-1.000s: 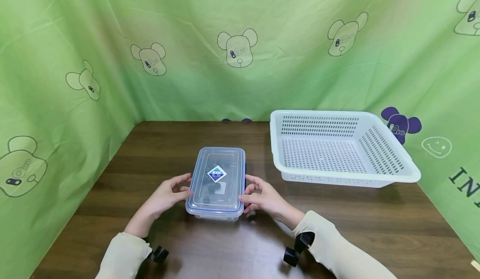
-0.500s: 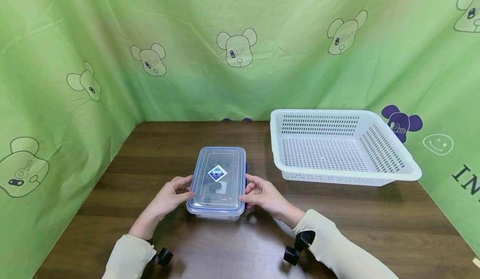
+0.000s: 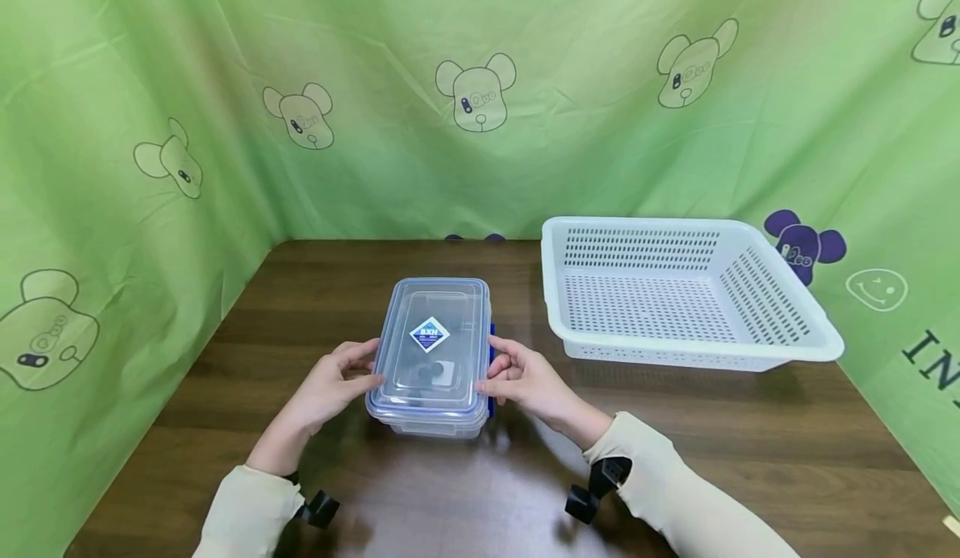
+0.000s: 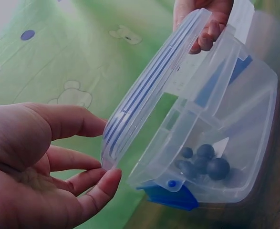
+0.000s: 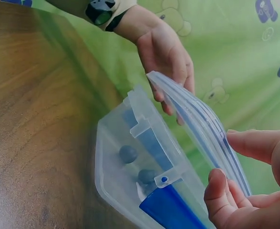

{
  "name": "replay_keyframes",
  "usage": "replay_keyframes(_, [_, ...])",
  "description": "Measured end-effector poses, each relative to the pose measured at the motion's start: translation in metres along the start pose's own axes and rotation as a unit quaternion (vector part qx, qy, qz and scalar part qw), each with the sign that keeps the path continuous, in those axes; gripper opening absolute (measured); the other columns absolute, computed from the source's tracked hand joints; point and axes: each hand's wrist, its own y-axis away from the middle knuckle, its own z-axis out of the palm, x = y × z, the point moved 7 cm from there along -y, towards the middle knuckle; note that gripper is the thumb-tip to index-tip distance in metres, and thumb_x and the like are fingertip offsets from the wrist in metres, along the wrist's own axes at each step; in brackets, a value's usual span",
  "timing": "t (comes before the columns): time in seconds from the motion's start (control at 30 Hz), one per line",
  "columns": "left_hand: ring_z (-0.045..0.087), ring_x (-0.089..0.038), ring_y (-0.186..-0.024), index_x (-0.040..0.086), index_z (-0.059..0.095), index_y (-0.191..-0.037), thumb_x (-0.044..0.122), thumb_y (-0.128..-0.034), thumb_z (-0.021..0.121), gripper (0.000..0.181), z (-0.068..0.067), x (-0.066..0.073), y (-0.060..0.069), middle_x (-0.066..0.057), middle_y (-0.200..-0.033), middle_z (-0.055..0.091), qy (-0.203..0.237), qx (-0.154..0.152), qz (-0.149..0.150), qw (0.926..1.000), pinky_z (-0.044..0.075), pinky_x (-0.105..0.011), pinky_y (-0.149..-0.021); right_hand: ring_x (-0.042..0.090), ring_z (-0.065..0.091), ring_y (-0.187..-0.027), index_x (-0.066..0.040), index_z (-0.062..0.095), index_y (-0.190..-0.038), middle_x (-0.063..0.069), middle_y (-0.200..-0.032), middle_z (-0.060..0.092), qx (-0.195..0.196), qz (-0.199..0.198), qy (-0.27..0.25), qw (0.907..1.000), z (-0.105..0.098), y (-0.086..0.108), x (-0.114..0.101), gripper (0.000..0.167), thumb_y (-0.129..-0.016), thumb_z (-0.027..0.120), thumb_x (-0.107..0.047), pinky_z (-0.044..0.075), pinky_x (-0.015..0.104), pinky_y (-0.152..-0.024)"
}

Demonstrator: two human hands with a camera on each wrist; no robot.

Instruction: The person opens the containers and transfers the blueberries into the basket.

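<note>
A clear lid (image 3: 442, 374) with a blue rim and a diamond label is raised off its clear box (image 3: 435, 429); a gap between them shows in both wrist views. My left hand (image 3: 330, 387) pinches the lid's left edge, and my right hand (image 3: 528, 383) pinches its right edge. Several dark balls (image 4: 218, 168) lie in the box (image 4: 254, 143). Blue latches hang at the box's sides, one (image 4: 171, 196) in the left wrist view and another (image 5: 171, 210) in the right wrist view.
A white perforated basket (image 3: 757, 354) stands at the back right of the brown wooden table (image 3: 697, 433). Behind and beside the table hangs a green curtain (image 3: 375, 174) with printed bear heads.
Both hands have risen slightly, away from me, with the lid between them. It has lifted off the box, and more of the blue latch shows at the right side.
</note>
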Motion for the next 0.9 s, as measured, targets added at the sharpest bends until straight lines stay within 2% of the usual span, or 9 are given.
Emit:
replay_keyframes(0.27, [0.058, -0.033, -0.103, -0.018, 0.049, -0.135, -0.006, -0.0875, 0.067, 0.052, -0.012, 0.004, 0.002, -0.027, -0.120, 0.054, 0.022, 0.011, 0.011, 0.9996, 0.051, -0.022, -0.078, 0.010, 0.057, -0.063, 0.019, 0.025, -0.146, 0.007, -0.086, 0.056, -0.010, 0.005, -0.007, 0.9999, 0.008, -0.004, -0.006, 0.077, -0.085, 0.071, 0.007, 0.051, 0.023, -0.062])
replay_keyframes(0.43, [0.059, -0.021, -0.100, -0.018, 0.048, -0.135, -0.007, -0.0872, 0.067, 0.053, -0.029, 0.002, 0.006, -0.026, -0.120, 0.054, 0.041, 0.028, 0.010, 0.9987, 0.051, -0.022, -0.077, 0.008, 0.059, -0.065, 0.016, 0.025, -0.148, 0.006, -0.085, 0.056, -0.013, -0.004, -0.030, 0.9994, 0.022, -0.013, -0.015, 0.077, -0.085, 0.068, 0.011, 0.053, 0.023, -0.064])
replay_keyframes(0.53, [0.058, -0.012, -0.099, -0.016, 0.047, -0.137, -0.007, -0.0876, 0.066, 0.053, -0.043, -0.003, 0.010, -0.018, -0.118, 0.057, 0.053, 0.043, 0.003, 0.9977, 0.051, -0.021, -0.079, 0.008, 0.061, -0.065, 0.017, 0.024, -0.148, 0.006, -0.085, 0.056, -0.020, -0.013, -0.041, 0.9989, 0.035, -0.021, -0.021, 0.076, -0.084, 0.066, 0.015, 0.055, 0.024, -0.065])
replay_keyframes(0.67, [0.058, -0.006, -0.097, -0.015, 0.048, -0.137, -0.008, -0.0881, 0.066, 0.052, -0.065, -0.010, 0.018, 0.004, -0.111, 0.061, 0.076, 0.067, -0.002, 0.9949, 0.050, -0.020, -0.079, 0.009, 0.062, -0.066, 0.016, 0.024, -0.148, 0.008, -0.086, 0.058, -0.032, -0.017, -0.052, 0.9980, 0.054, -0.033, -0.027, 0.077, -0.084, 0.065, 0.017, 0.057, 0.028, -0.067])
replay_keyframes(0.77, [0.058, -0.006, -0.097, -0.007, 0.055, -0.136, -0.007, -0.0890, 0.065, 0.048, -0.080, -0.018, 0.025, 0.014, -0.107, 0.063, 0.100, 0.076, -0.004, 0.9921, 0.049, -0.018, -0.079, 0.010, 0.062, -0.065, 0.014, 0.025, -0.149, 0.008, -0.087, 0.060, -0.037, -0.007, -0.060, 0.9975, 0.069, -0.041, -0.030, 0.077, -0.084, 0.066, 0.017, 0.058, 0.030, -0.069])
replay_keyframes(0.9, [0.058, -0.004, -0.098, 0.010, 0.064, -0.134, -0.007, -0.0902, 0.065, 0.047, -0.098, -0.032, 0.034, 0.016, -0.108, 0.064, 0.129, 0.084, -0.018, 0.9880, 0.048, -0.017, -0.080, 0.010, 0.062, -0.061, 0.012, 0.026, -0.149, 0.007, -0.085, 0.060, -0.035, 0.007, -0.074, 0.9966, 0.091, -0.053, -0.029, 0.078, -0.082, 0.067, 0.018, 0.058, 0.030, -0.068])
